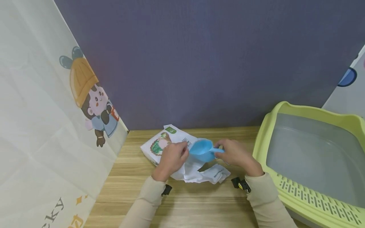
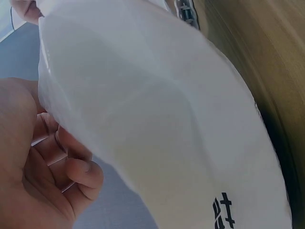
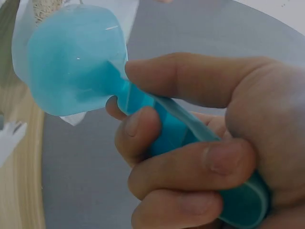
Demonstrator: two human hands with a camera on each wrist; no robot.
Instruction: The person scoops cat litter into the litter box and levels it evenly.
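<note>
A white printed bag (image 1: pixel 182 134), its torn top toward me, lies on the wooden table. My left hand (image 1: pixel 174 158) pinches the edge of the bag's opening; in the left wrist view the lifted white plastic (image 2: pixel 143 95) fills most of the picture beside my curled fingers (image 2: pixel 86 174). A light-blue scoop (image 1: pixel 202 150) is in my right hand (image 1: pixel 235 155), fingers wrapped around its handle (image 3: pixel 167 126). The scoop's bowl (image 3: pixel 76 62) is at the bag's mouth, with beige pellets (image 3: pixel 45 9) showing just behind it.
On the right stands a large litter tray with a lime-green rim (image 1: pixel 263 139) and a grey base. A torn white strip (image 1: pixel 216 174) of the bag spreads over the wooden table (image 1: pixel 199 205). A dark partition (image 1: pixel 199 63) rises behind, and a light printed wall (image 1: pixel 42 110) stands left.
</note>
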